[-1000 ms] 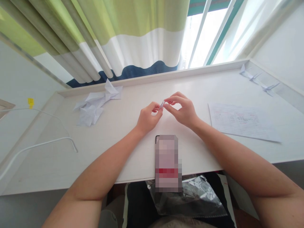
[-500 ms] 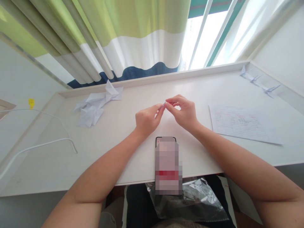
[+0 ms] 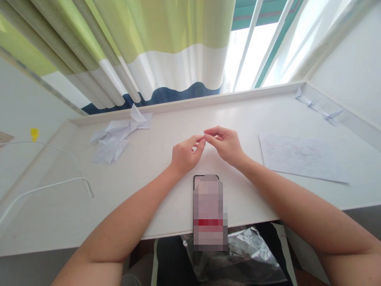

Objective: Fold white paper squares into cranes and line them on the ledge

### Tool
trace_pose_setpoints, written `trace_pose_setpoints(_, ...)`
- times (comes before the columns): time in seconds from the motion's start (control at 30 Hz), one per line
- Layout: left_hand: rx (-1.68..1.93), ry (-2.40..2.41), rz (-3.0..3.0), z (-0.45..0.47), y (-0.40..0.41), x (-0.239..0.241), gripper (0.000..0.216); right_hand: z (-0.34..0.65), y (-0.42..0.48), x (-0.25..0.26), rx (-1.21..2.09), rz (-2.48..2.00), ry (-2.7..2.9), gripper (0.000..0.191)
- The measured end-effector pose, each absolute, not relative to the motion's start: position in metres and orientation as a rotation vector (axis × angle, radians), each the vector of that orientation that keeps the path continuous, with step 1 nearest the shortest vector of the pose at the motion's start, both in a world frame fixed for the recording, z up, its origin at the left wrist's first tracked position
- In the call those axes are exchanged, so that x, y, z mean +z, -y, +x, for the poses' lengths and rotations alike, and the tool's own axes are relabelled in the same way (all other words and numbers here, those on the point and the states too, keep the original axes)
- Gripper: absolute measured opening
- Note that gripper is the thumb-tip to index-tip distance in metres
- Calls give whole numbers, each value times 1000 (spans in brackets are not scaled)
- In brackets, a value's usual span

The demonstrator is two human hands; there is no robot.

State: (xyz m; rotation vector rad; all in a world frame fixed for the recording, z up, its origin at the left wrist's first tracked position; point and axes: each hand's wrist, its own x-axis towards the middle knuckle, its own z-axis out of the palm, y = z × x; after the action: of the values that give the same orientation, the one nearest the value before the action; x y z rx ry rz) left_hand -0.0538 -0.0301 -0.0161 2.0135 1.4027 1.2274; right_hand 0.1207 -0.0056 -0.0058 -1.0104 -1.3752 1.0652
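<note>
Over the middle of the desk, my left hand and my right hand meet fingertip to fingertip. Both are closed in a pinch around a small piece of white paper, which the fingers now hide almost fully; its shape cannot be made out. Below them a phone with a blurred screen stands at the desk's front edge. Folded white paper pieces lie in a loose pile to the left. At the far right corner sit several pointed folded paper shapes in a row.
A written sheet of lined paper lies right of my right forearm. A white cable loops over the desk's left side. Raised rims border the white desk at the back. A clear plastic bag rests on my lap.
My fingertips have closed in, and the bit of white paper that showed between them is now covered. The whole view has shifted slightly; the other things stay in place.
</note>
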Motion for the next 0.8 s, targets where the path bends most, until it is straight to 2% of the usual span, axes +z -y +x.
trace_pose_setpoints(0.3, 1266, -1269, 1710, -58, 19, -27, 27, 121, 4, -8, 1015, -1009, 1434, 14)
trace_pose_setpoints(0.8, 1303, -1222, 1731, -58, 15, -32, 25, 122, 6, -12, 794, -955, 1654, 7)
